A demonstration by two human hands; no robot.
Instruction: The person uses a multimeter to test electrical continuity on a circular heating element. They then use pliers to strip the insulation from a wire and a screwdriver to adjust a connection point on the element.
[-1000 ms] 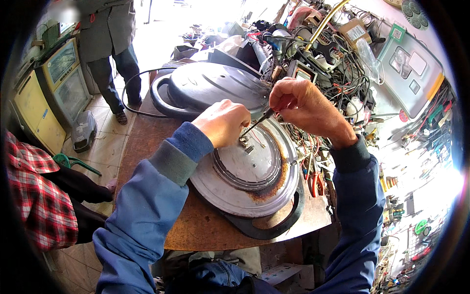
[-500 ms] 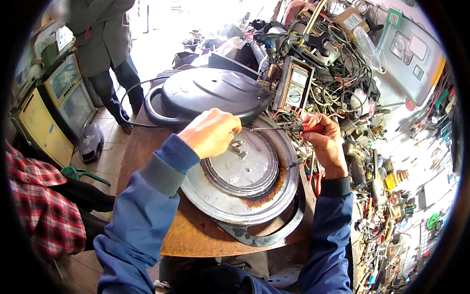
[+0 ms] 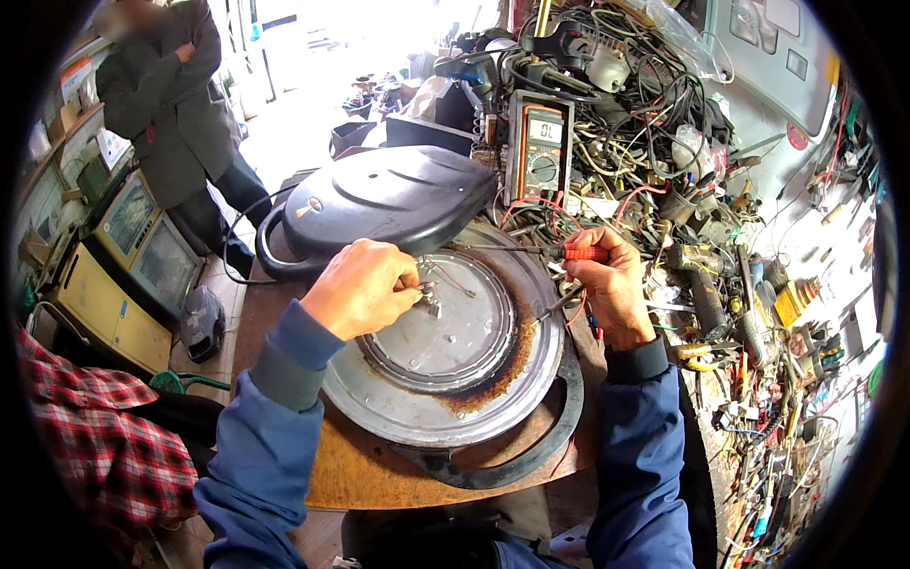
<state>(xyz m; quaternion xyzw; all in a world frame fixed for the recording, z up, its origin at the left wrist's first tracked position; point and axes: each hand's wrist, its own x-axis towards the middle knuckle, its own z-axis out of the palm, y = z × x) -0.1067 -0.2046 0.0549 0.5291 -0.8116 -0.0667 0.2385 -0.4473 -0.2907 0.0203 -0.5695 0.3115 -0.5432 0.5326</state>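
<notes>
A round grey metal pan (image 3: pixel 379 394) lies underside up on the wooden table, with a brown scorched stain round the right of its inner ring. My left hand (image 3: pixel 365 289) is closed in a pinch beside the small metal terminals (image 3: pixel 434 308) near the ring's middle; its fingers hide whatever they hold. In my right hand (image 3: pixel 611 284) is a red-handled multimeter probe (image 3: pixel 585 252). Its long thin shaft points left over the pan's far rim; I cannot tell whether the tip touches anything. A thin wire (image 3: pixel 455 280) curves over the inner disc.
Behind the pan rests a black domed cover (image 3: pixel 389 194) with a cable. A multimeter (image 3: pixel 542 152) stands upright at the back, against heaped cables (image 3: pixel 654 123). Tools and parts crowd the right side. One person (image 3: pixel 171 114) stands far left; a red checked sleeve (image 3: pixel 104 427) is nearer.
My left fingers have come down nearer the metal terminals. My right hand keeps its grip on the probe. The whole view has shifted, showing more of the standing person.
</notes>
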